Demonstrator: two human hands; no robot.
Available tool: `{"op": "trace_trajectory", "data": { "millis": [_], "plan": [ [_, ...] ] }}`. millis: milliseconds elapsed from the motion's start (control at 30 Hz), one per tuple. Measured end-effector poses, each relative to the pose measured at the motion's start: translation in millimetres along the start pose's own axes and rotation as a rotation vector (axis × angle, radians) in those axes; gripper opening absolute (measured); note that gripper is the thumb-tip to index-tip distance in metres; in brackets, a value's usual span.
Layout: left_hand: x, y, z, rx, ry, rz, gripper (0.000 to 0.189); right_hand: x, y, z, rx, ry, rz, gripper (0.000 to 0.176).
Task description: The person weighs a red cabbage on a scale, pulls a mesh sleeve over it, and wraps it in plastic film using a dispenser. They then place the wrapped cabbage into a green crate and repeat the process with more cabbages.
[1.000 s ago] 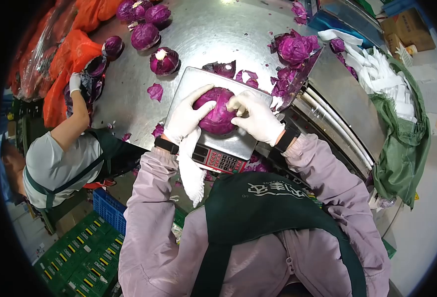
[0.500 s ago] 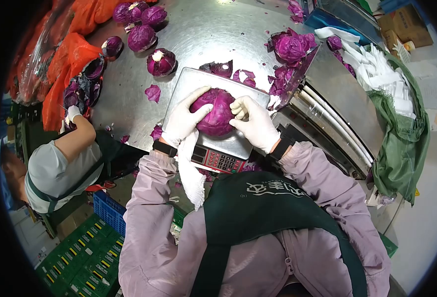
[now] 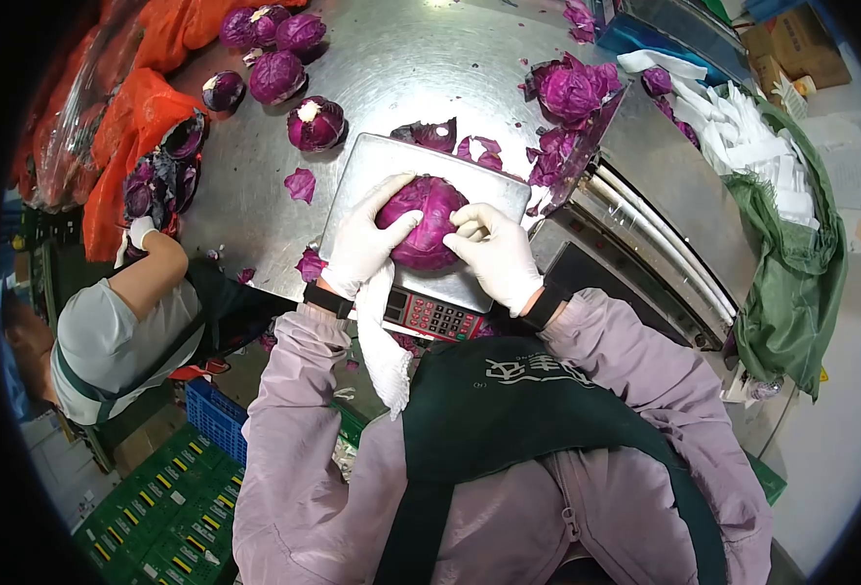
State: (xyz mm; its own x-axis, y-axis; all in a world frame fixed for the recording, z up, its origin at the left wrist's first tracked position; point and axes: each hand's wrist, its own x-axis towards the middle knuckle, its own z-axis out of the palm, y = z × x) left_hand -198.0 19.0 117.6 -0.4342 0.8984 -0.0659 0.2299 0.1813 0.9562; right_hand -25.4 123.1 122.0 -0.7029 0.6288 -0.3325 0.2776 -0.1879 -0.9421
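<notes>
A red cabbage (image 3: 432,216) is on or just above the metal platform (image 3: 364,158) of a scale with a red keypad (image 3: 440,314). My left hand (image 3: 364,244), in a white glove, wraps round the cabbage's left side with the thumb across its front. From beneath that hand hangs a white knitted or mesh sleeve (image 3: 384,361); how it is held is hidden. My right hand (image 3: 497,255), gloved as well, has curled fingers pinched together against the cabbage's right side. Whatever may be between those fingertips is hidden.
Several red cabbages (image 3: 276,78) lie on the steel table (image 3: 391,58) at the back left. Loose leaves (image 3: 300,185) are scattered about. A roller machine (image 3: 660,234) and a green sack (image 3: 791,283) of white sleeves stand right. A co-worker's gloved hand (image 3: 142,231) is beside orange net bags (image 3: 118,146).
My right hand has shifted slightly left and down, its fingertips lower along the cabbage's side. My left hand keeps its grip. The co-worker's hand has moved down a little.
</notes>
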Motion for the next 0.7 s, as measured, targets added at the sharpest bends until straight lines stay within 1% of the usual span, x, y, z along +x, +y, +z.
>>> {"op": "trace_trajectory", "data": {
  "millis": [33, 167, 233, 267, 333, 400, 433, 533, 567, 633, 700],
  "plan": [
    [-1, 1, 1, 0.037, 0.017, 0.008, 0.049, 0, 4, 1, -0.052, 0.007, -0.051, 0.023],
    [-5, 3, 5, 0.087, 0.056, 0.002, 0.050, -3, 19, 2, -0.044, 0.031, -0.037, 0.025],
    [-7, 4, 8, 0.132, 0.068, 0.018, 0.051, -6, 25, 6, 0.013, 0.188, -0.058, 0.029],
    [-9, 6, 10, 0.179, 0.080, 0.030, 0.052, -8, 28, 4, 0.013, 0.188, -0.057, 0.029],
    [-13, 10, 14, 0.227, 0.081, 0.028, 0.055, -14, 23, 0, 0.093, 0.129, 0.090, 0.032],
    [-18, 14, 19, 0.299, 0.126, 0.003, 0.057, -18, 26, -3, 0.107, 0.134, 0.113, 0.031],
    [-20, 13, 22, 0.335, 0.139, 0.055, 0.058, -19, 28, -5, 0.118, 0.132, 0.134, 0.030],
    [-26, 20, 30, 0.397, 0.145, 0.054, 0.060, -25, 33, -11, 0.192, 0.100, 0.151, 0.029],
    [-28, 22, 31, 0.402, 0.143, 0.047, 0.061, -26, 34, -14, 0.193, 0.103, 0.151, 0.029],
    [-32, 23, 32, 0.377, 0.131, 0.050, 0.062, -28, 36, -19, 0.180, -0.001, 0.168, 0.027],
    [-34, 22, 31, 0.353, 0.120, 0.054, 0.062, -29, 37, -17, 0.217, 0.006, 0.179, 0.024]
  ]
}}
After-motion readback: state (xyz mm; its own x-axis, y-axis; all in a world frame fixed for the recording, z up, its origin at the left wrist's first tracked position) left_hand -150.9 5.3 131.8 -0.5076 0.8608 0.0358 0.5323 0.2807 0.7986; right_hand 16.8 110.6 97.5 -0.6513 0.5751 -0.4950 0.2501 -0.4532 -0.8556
